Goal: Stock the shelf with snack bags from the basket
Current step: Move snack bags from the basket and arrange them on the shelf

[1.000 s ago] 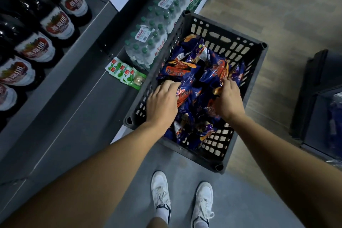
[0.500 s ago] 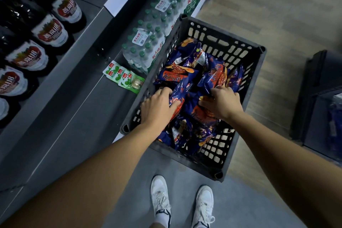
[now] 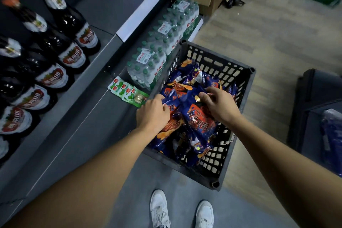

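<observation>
Both hands are down in the basket, right of centre in the frame, and the job looks barely begun. The basket is heaped with blue and orange snack bags, packed from its far wall to its near one, so almost the whole load is left to move. The left hand sits at the basket's left edge, its grip curled onto the top of a bag. The right hand is just beside it toward the centre, thumb and fingers pinching another bag near its upper end. Neither bag is clear of the pile yet; both rest among the others.

On the left, the grey shelf runs diagonally up the frame. No snack bag from this basket shows on it. A bare stretch lies between the dark bottles at the far left and the basket, with only a few small green packets lying on it near the basket's corner. Packs of water bottles stand behind those. The judgement, then: picking in progress, placing not yet started, and a near-full basket to empty.
</observation>
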Available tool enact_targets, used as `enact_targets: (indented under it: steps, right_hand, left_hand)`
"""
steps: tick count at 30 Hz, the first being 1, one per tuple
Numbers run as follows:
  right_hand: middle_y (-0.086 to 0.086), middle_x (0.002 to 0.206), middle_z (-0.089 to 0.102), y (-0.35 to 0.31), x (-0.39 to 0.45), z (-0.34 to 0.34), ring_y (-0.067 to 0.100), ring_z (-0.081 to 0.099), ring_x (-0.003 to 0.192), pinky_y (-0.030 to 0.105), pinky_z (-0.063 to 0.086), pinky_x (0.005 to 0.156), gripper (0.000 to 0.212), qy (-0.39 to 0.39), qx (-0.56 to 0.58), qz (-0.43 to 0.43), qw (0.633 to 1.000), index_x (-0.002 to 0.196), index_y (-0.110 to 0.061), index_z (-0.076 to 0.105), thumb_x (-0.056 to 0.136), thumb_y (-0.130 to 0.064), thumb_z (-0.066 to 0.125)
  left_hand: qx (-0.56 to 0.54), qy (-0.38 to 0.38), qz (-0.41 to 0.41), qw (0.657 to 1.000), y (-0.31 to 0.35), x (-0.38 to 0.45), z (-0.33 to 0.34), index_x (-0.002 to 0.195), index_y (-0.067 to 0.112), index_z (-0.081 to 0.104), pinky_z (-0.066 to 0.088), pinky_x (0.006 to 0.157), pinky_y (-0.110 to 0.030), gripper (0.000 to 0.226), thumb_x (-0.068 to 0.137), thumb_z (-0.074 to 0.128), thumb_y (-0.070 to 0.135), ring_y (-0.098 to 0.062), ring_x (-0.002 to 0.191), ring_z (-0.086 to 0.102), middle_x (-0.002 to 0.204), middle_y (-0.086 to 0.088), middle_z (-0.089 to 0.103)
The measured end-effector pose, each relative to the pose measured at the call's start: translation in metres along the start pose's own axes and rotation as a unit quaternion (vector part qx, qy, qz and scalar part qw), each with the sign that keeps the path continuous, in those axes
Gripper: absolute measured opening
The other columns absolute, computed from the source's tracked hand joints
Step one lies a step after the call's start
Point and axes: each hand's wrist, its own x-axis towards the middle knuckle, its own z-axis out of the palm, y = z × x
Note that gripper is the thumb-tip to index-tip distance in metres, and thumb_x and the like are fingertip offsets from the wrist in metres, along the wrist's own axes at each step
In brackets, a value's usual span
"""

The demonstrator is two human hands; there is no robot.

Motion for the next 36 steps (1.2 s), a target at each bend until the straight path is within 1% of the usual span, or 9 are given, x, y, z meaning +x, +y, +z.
enact_targets:
  steps: [4, 8, 14, 17, 19, 22, 26, 31, 36]
  right_hand:
    - [0.008, 0.119, 0.063, -0.035, -0.011, -0.030, 0.020, 0.058, 0.100, 0.044, 0.054, 0.087, 0.041, 0.016, 0.041, -0.014, 0.999, 0.128, -0.016, 0.055, 0.098, -0.045, 0.053]
    - [-0.002, 0.108, 0.058, -0.068, -0.025, -0.060, 0.016, 0.059, 0.095, 0.028, 0.050, 0.073, 0.036, 0.042, 0.056, -0.021, 0.997, 0.124, -0.015, 0.052, 0.098, -0.039, 0.055]
    - [0.005, 0.106, 0.067, -0.110, -0.051, -0.106, 0.019, 0.064, 0.094, 0.043, 0.054, 0.086, 0.031, 0.102, 0.100, -0.012, 0.990, 0.118, -0.012, 0.057, 0.097, -0.036, 0.057]
    - [0.003, 0.099, 0.069, -0.138, -0.062, -0.125, 0.019, 0.068, 0.089, 0.048, 0.056, 0.085, 0.018, 0.109, 0.165, -0.023, 0.980, 0.108, -0.019, 0.053, 0.096, -0.031, 0.060]
    - [0.006, 0.100, 0.070, -0.161, -0.068, -0.134, 0.019, 0.069, 0.086, 0.047, 0.058, 0.082, 0.020, 0.103, 0.207, -0.042, 0.972, 0.114, -0.022, 0.050, 0.097, -0.025, 0.058]
    - [0.011, 0.092, 0.071, -0.203, -0.079, -0.143, 0.024, 0.069, 0.072, 0.042, 0.059, 0.069, 0.048, 0.075, 0.262, -0.083, 0.958, 0.137, -0.032, 0.038, 0.095, -0.019, 0.058]
    - [0.000, 0.077, 0.059, -0.260, -0.096, -0.141, 0.018, 0.046, 0.054, 0.033, 0.040, 0.052, 0.050, 0.019, 0.263, -0.166, 0.950, 0.137, -0.038, 0.045, 0.096, -0.009, 0.046]
    - [0.006, 0.076, 0.063, -0.323, -0.133, -0.116, 0.024, 0.055, 0.063, 0.041, 0.047, 0.059, 0.025, -0.032, 0.298, -0.173, 0.938, 0.124, -0.025, 0.055, 0.102, -0.021, 0.045]
    - [0.005, 0.097, 0.071, -0.364, -0.186, -0.081, 0.020, 0.071, 0.086, 0.048, 0.059, 0.081, 0.043, -0.126, 0.357, -0.171, 0.910, 0.117, -0.017, 0.055, 0.089, -0.048, 0.065]
  left_hand:
    - [-0.040, -0.012, 0.021, 0.999, 0.013, -0.003, -0.036, 0.122, 0.025, 0.056, 0.045, 0.065, -0.032, 0.028, 0.094, 0.056, 0.030, -0.026, 0.083, 0.063, 0.096, -0.002, 0.068]
    - [-0.107, -0.023, 0.014, 0.994, 0.026, -0.005, -0.080, 0.116, 0.029, 0.059, 0.052, 0.082, -0.036, 0.024, 0.092, 0.061, 0.033, -0.023, 0.094, 0.064, 0.105, 0.005, 0.068]
    - [-0.188, -0.030, 0.061, 0.980, 0.034, -0.015, -0.162, 0.111, 0.023, 0.064, 0.050, 0.087, -0.040, 0.020, 0.091, 0.063, 0.026, -0.017, 0.088, 0.061, 0.108, -0.001, 0.070]
    - [-0.204, -0.004, 0.071, 0.976, 0.036, -0.026, -0.207, 0.113, 0.020, 0.065, 0.049, 0.087, -0.031, 0.021, 0.092, 0.063, 0.022, -0.012, 0.097, 0.059, 0.108, 0.006, 0.065]
    - [-0.201, 0.018, 0.066, 0.977, 0.035, -0.036, -0.236, 0.104, 0.024, 0.064, 0.051, 0.087, -0.035, 0.013, 0.091, 0.063, 0.023, -0.015, 0.095, 0.060, 0.105, 0.002, 0.067]
    - [-0.181, 0.072, 0.035, 0.980, 0.027, -0.055, -0.279, 0.100, 0.024, 0.065, 0.052, 0.087, -0.038, 0.012, 0.088, 0.064, 0.027, -0.020, 0.098, 0.064, 0.101, 0.000, 0.070]
    - [-0.170, 0.142, -0.021, 0.975, 0.010, -0.093, -0.327, 0.094, 0.030, 0.063, 0.053, 0.085, -0.041, 0.010, 0.085, 0.063, 0.032, -0.018, 0.096, 0.065, 0.100, 0.005, 0.070]
    - [-0.141, 0.244, -0.097, 0.955, -0.011, -0.157, -0.367, 0.098, 0.036, 0.060, 0.054, 0.084, -0.040, 0.013, 0.086, 0.056, 0.036, -0.022, 0.094, 0.065, 0.101, 0.006, 0.070]
    - [-0.141, 0.348, -0.184, 0.908, -0.030, -0.225, -0.383, 0.114, 0.030, 0.056, 0.053, 0.084, -0.042, 0.021, 0.094, 0.053, 0.036, -0.026, 0.099, 0.064, 0.109, 0.000, 0.067]
